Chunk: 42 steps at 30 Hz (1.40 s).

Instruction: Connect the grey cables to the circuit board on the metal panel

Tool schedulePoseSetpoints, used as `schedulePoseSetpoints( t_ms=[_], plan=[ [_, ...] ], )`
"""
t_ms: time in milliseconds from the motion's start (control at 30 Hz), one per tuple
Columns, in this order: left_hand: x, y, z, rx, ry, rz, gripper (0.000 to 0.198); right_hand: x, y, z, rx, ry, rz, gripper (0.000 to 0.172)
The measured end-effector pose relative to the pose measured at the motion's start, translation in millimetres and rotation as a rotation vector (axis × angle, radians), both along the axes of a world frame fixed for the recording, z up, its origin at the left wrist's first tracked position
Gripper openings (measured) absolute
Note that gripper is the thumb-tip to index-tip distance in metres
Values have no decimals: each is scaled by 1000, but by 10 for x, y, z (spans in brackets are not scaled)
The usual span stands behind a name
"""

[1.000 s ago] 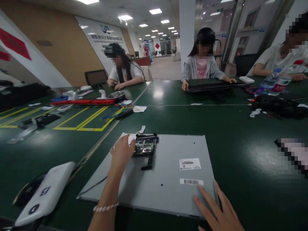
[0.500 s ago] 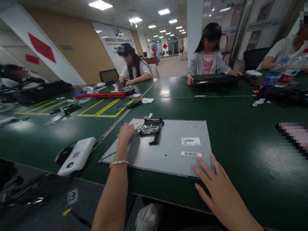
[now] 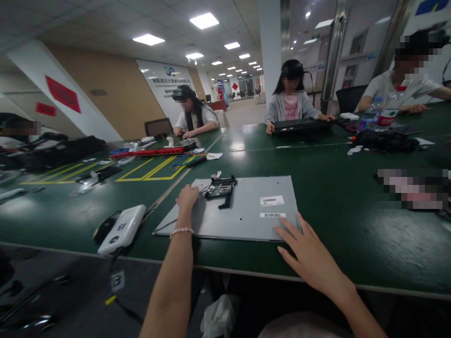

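A flat display panel (image 3: 218,227) lies on the green table with its grey metal back up. On its upper left part sits a green circuit board (image 3: 219,189) in a black plastic bracket (image 3: 226,202). A thin cable (image 3: 203,190) runs from the board towards my left hand (image 3: 187,197), whose fingers are closed around it; the fingertips are partly hidden. My right hand (image 3: 310,253) rests with spread fingers at the panel's lower right corner, near two white labels (image 3: 272,201), and holds nothing.
To the left lies a white power bank (image 3: 123,230) with a black cable. Red and blue items (image 3: 148,152) lie farther back. At the right are a blurred-out pinkish object (image 3: 412,190), bottles (image 3: 387,115) and a black bundle (image 3: 385,140). Several people sit around the table.
The camera view has tilted up and shifted to the right. My left hand stays at the cable and my right hand at the panel's corner, with little visible movement.
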<state>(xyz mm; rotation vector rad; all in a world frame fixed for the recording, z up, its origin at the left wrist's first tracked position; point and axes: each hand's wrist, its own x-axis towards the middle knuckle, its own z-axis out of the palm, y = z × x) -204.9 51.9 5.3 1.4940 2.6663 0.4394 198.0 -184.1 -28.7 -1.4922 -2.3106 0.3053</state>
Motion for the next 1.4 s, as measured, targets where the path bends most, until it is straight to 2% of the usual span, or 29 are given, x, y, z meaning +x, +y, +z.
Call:
schedulePoseSetpoints(
  t_ms=[333,767,1033,1167,1300,1400],
  plan=[
    [-48,-11,63,11,-49,0,47,97,-11,-18,-20,50,-27,46],
    [189,-126,219,-28,44,-92,43,664,176,-69,-51,324,-206,53],
    [366,-78,259,-169,189,-178,40,844,173,-53,-17,405,-283,48],
    [483,-174,301,-260,211,-201,40,889,127,-86,7,413,-288,48],
    [566,-335,322,-313,214,-130,41,912,61,-105,23,412,-287,48],
    [611,-441,285,-313,252,-115,44,930,42,-118,29,407,-291,48]
  ],
)
